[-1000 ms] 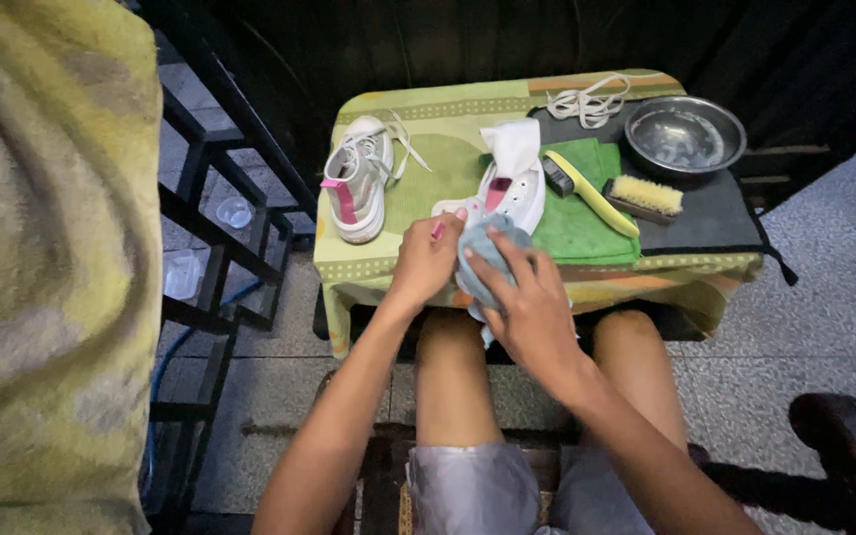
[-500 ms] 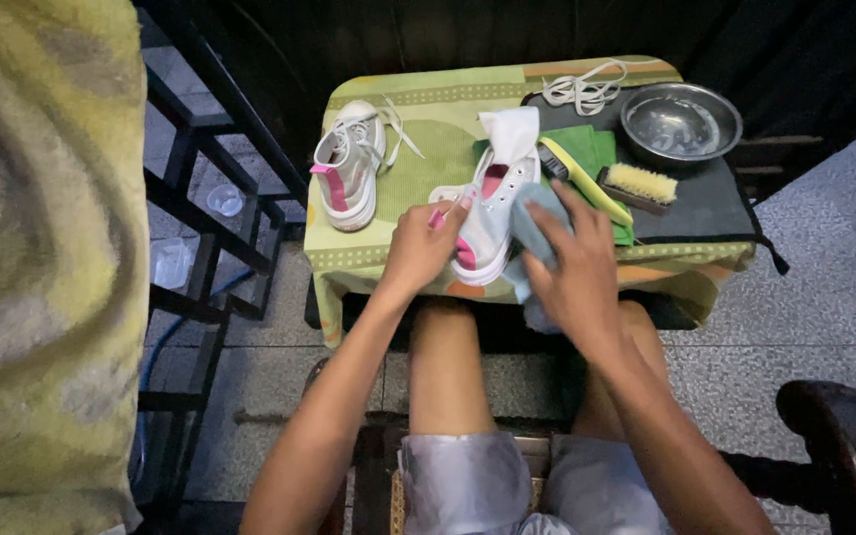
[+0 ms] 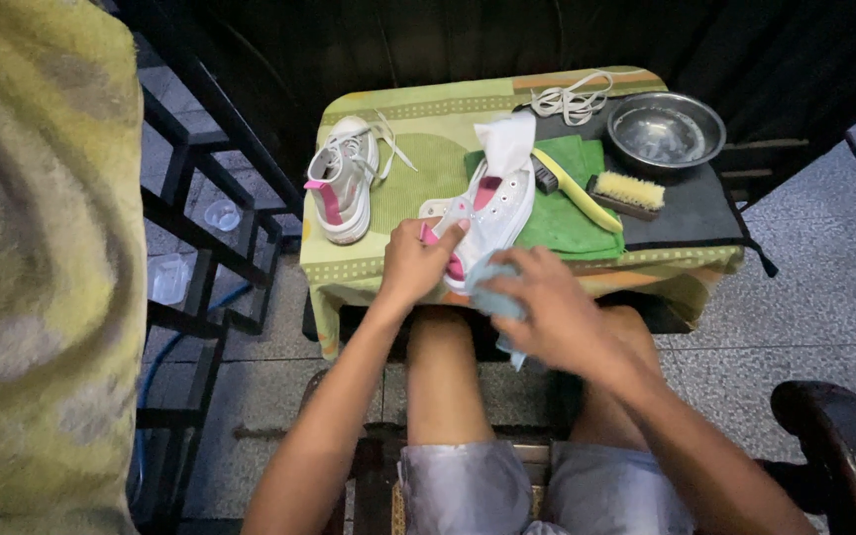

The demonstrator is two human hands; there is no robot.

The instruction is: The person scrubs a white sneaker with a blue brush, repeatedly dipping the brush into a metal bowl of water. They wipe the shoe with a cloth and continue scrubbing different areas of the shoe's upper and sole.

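Note:
A white sneaker with a pink lining [image 3: 495, 203] lies without laces on a small table, its heel toward me. My left hand [image 3: 415, 263] grips that heel. My right hand [image 3: 547, 302] is closed on a light blue cloth [image 3: 490, 294] pressed against the heel end of the shoe. A second white and pink sneaker [image 3: 344, 178], still laced, stands to the left on the table.
The table [image 3: 418, 109] has a green patterned cover. A green towel [image 3: 572, 213], a yellow-handled brush [image 3: 575, 193], a scrubbing brush [image 3: 627, 193], a metal bowl of water [image 3: 666, 129] and loose white laces [image 3: 567, 99] lie on it. A black metal rack [image 3: 200, 248] stands left, a dark chair arm [image 3: 839, 446] right.
My right hand with the blue cloth moved up along the shoe's side, then came back down to its heel. The left hand kept hold of the heel.

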